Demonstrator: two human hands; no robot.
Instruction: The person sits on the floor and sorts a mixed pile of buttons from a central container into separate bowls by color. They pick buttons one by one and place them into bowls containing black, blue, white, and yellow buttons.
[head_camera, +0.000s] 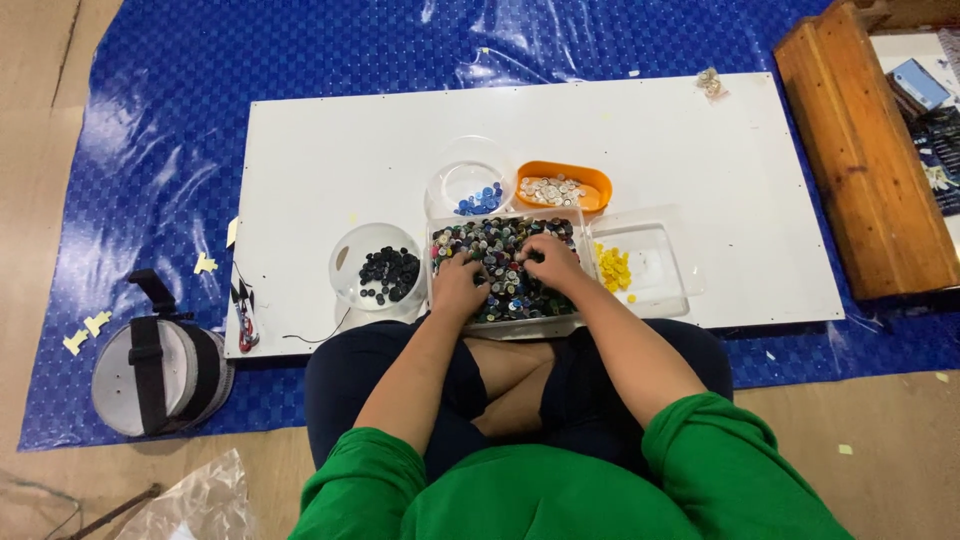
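- Both hands, left hand (457, 285) and right hand (550, 258), rest in the tray of mixed buttons (505, 268); fingers curled, pinch unclear.
- Crowded small bowls nearby: buttons could spill or land in the wrong bowl, like the black-button bowl (378, 268).

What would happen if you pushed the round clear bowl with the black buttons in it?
The clear bowl looks like thin plastic holding few black buttons, so it is probably light and would likely slide on the smooth white board. It already seems tilted, so it might tip and spill.
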